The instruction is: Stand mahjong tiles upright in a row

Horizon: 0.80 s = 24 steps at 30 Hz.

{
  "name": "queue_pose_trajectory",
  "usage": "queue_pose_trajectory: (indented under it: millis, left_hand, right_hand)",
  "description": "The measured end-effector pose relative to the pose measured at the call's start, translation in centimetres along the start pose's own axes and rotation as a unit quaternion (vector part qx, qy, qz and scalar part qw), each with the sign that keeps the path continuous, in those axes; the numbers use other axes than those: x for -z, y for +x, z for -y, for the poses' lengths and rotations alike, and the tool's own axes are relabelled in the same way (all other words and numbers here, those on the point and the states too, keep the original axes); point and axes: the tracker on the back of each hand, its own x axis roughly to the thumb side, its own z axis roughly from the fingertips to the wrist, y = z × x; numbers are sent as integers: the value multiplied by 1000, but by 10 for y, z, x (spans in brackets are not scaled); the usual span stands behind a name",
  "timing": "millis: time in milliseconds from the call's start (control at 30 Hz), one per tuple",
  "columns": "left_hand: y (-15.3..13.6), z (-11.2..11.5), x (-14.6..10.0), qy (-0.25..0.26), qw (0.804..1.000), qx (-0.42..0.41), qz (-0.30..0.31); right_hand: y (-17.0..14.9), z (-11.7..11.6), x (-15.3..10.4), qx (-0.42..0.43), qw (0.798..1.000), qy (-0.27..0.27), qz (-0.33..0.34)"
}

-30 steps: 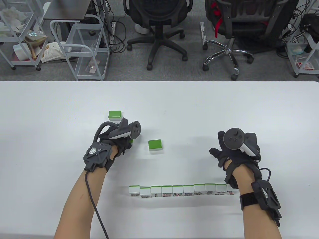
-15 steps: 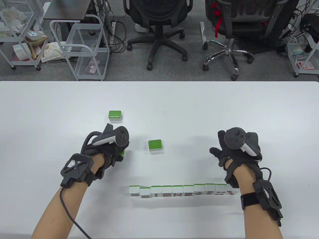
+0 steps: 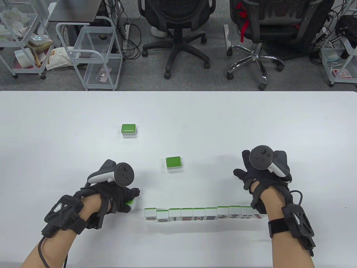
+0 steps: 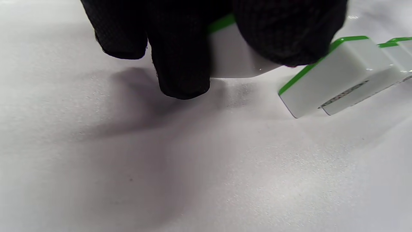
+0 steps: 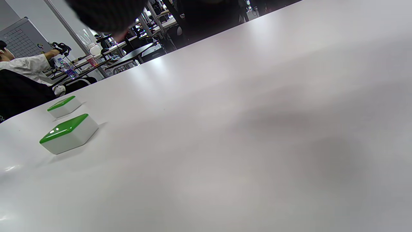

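Note:
A row of several green-backed mahjong tiles [image 3: 200, 214] stands upright near the table's front edge. My left hand [image 3: 122, 198] grips one more tile [image 3: 133, 203] just left of the row's left end. The left wrist view shows that tile [image 4: 235, 54] between my fingers [image 4: 180, 58], close to the row's end tile [image 4: 334, 74]. Two tiles lie flat, green side up: one at the middle [image 3: 173, 162] and one farther back [image 3: 128, 129]. Both also show in the right wrist view, the near one [image 5: 69, 132] and the far one [image 5: 64, 106]. My right hand [image 3: 259, 170] is empty with fingers spread, behind the row's right end.
The white table [image 3: 251, 120] ends at its far edge; office chairs [image 3: 175, 30] and wire carts [image 3: 92, 53] stand on the floor beyond it.
My left hand has carried a tile from the table's middle toward me and down to the left end of the row. My right hand has barely moved.

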Motion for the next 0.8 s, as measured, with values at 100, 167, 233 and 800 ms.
queue_pose_trajectory:
  millis: [100,167,233,800]
  left_hand:
    - [12,5,2,-12,1000,11,14]
    - [18,6,3,-7,1000,11,21]
    - [21,7,5,-4,1000,6,26]
    - [6,-4,6,55,997,-44,27]
  right_hand:
    - [-2,-1,1,1,1000,4,-2]
    - [-4,-1,1,2,1000,6,-4]
    - [-4,-1,0,5,1000,8,-5]
    - [-3,-2,-1,6,1000,17,-1]
